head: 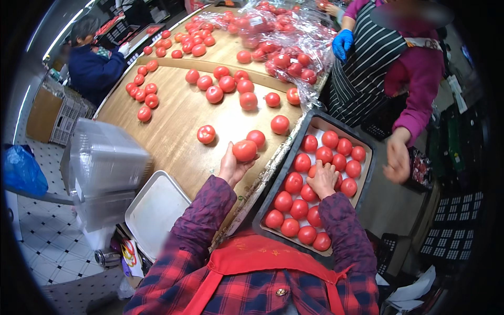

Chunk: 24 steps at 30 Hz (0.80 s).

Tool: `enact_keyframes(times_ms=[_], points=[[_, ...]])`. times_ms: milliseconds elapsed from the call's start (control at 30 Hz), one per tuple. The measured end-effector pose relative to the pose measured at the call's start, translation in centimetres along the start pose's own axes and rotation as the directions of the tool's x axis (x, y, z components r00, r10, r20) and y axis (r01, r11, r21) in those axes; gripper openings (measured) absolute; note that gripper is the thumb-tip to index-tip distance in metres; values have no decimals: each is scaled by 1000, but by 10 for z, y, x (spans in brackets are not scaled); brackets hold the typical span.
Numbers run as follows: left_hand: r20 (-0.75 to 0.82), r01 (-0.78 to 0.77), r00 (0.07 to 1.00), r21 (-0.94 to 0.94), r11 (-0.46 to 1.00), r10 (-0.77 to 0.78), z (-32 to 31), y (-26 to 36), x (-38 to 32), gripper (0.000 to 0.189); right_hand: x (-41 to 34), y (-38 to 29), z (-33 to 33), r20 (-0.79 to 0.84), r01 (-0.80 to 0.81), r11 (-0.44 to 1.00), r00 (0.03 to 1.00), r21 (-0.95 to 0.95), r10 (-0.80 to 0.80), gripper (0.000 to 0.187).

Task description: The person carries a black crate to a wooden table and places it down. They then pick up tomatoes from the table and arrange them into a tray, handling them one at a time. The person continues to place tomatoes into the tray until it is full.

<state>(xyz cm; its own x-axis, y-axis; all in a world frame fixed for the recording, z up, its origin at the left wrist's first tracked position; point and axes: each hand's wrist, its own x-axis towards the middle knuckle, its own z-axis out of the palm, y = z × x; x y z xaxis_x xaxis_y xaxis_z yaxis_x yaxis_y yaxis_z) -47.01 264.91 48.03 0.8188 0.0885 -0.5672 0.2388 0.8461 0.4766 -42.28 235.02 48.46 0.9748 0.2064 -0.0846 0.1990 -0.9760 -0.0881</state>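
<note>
My left hand [235, 164] holds a red tomato [244, 150] over the near edge of a wooden sorting table [173, 145]. Just behind it, a second tomato [256, 138] rests on the wood. My right hand [324, 180] reaches down into a dark plastic crate [271, 199] at the table's right side. Its fingers close around a tomato [312, 171] partly hidden beneath them. Around that hand, several tomatoes [300, 208] sit in loose rows on a pale liner. More loose tomatoes [226, 84] lie across the tabletop.
A wooden strip [220, 65] divides the table; beyond it are tomatoes in clear plastic bags [283, 43]. Stacked clear plastic containers [104, 157] and a white tray [159, 212] stand left. One co-worker's blue-gloved hand [342, 44] and bare hand [397, 159] are near the crate; another person [94, 67] works far left.
</note>
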Motion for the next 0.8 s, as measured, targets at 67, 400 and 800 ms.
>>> enact_keyframes(times_ms=[67, 400, 800], points=[[32, 36, 999, -43, 998, -35, -4, 6, -5, 69, 6, -1, -3, 25, 18, 1000, 1000, -2, -18, 52], [87, -55, 993, -217, 975, 75, -35, 19, 37, 65, -42, 12, -16, 408, -454, -652, 882, 607, -235, 58], [496, -516, 838, 586, 625, 228, 45, -31, -45, 63, -34, -28, -7, 318, -401, -827, 903, 393, -287, 33]])
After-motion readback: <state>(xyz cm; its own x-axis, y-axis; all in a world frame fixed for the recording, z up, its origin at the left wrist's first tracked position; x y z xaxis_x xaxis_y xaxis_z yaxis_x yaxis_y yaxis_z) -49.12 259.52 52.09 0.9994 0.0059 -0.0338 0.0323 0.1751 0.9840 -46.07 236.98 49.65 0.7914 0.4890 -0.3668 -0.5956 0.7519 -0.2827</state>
